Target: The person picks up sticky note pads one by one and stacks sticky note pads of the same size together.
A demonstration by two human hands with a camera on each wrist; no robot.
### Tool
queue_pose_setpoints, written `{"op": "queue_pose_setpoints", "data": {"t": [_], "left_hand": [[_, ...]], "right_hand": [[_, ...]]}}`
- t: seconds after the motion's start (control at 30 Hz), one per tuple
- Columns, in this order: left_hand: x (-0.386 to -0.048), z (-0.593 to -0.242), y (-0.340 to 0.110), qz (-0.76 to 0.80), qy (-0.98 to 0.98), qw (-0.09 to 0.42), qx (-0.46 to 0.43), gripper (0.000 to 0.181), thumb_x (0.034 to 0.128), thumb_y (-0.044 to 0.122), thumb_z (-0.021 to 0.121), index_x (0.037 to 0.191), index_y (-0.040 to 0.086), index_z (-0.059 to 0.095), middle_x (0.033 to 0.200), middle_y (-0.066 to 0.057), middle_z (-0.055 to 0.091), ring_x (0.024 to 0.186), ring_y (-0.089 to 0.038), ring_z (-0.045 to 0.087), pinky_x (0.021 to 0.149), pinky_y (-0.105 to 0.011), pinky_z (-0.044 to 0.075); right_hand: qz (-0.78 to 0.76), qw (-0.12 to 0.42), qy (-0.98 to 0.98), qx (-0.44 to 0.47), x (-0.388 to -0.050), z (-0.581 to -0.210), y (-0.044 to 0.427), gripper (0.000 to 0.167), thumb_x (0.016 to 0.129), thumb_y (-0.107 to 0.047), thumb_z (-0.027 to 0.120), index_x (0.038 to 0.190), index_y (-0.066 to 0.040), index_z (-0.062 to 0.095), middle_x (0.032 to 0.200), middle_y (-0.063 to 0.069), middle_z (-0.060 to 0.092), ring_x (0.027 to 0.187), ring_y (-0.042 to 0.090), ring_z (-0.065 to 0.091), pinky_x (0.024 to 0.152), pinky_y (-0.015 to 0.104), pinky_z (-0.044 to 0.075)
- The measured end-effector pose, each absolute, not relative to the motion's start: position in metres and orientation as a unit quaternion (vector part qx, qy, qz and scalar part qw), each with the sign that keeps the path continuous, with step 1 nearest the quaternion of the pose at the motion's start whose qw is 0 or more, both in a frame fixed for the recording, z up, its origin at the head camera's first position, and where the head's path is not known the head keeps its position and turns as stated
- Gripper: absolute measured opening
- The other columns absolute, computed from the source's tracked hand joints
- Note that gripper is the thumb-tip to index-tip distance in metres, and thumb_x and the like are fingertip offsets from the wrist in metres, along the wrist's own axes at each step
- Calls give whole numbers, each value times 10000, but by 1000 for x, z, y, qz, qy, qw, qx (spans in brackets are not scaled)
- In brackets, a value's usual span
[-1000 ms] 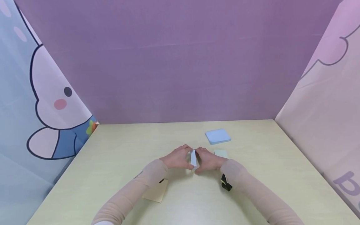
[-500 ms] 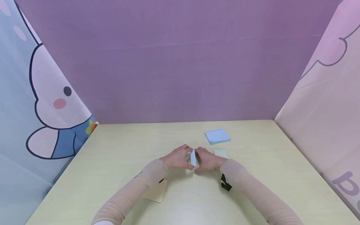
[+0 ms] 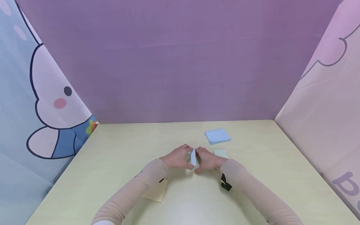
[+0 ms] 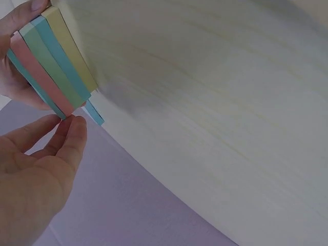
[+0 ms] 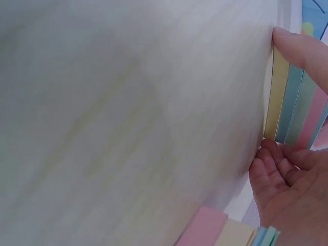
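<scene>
Between both hands a stack of sticky note pads (image 3: pixel 193 158) stands on edge near the table's middle. Its layers are yellow, blue, green, pink and teal, seen best in the left wrist view (image 4: pixel 54 61). My left hand (image 3: pixel 177 157) grips it from the left, fingers at the far end and thumb at the near end. From the right, my right hand (image 3: pixel 208 159) holds the same stack in a similar way. Fingertips meet the stack's lower end in the right wrist view, where its coloured edges (image 5: pixel 294 102) show partly behind a thumb.
A light blue pad (image 3: pixel 217 136) lies beyond the right hand. A pale green pad (image 3: pixel 220 153) sits beside that hand, partly hidden. Near the left forearm lies a yellow pad (image 3: pixel 157 192). Layered pads (image 5: pixel 205 225) show low in the right wrist view. A purple backdrop (image 3: pixel 180 62) stands behind.
</scene>
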State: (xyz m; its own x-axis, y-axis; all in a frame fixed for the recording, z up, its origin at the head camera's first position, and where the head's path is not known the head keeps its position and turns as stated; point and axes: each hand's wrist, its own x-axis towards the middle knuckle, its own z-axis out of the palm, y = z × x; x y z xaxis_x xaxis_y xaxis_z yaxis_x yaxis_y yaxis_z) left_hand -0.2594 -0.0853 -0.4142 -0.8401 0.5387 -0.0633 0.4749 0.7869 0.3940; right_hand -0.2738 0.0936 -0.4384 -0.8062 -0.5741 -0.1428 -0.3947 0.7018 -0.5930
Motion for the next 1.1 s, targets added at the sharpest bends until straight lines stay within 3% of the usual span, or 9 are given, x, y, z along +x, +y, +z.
{"op": "queue_pose_setpoints", "data": {"t": [0.77, 1.1], "left_hand": [[-251, -411, -96, 202, 940, 89, 260, 865, 716, 444, 726, 1379, 16, 370, 1324, -85, 455, 1221, -224, 438, 1036, -345, 372], [-247, -404, -110, 235, 936, 86, 247, 704, 790, 354, 681, 1373, 79, 400, 1365, -82, 433, 1270, -256, 394, 1038, -414, 358]], "right_hand": [[-278, 158, 909, -267, -275, -441, 92, 931, 571, -320, 856, 1314, -11, 387, 1212, 54, 478, 1111, 195, 446, 1005, 403, 378], [-289, 153, 905, -272, -275, -438, 94, 927, 563, -310, 862, 1311, -22, 398, 1214, 64, 473, 1112, 195, 446, 1013, 385, 370]]}}
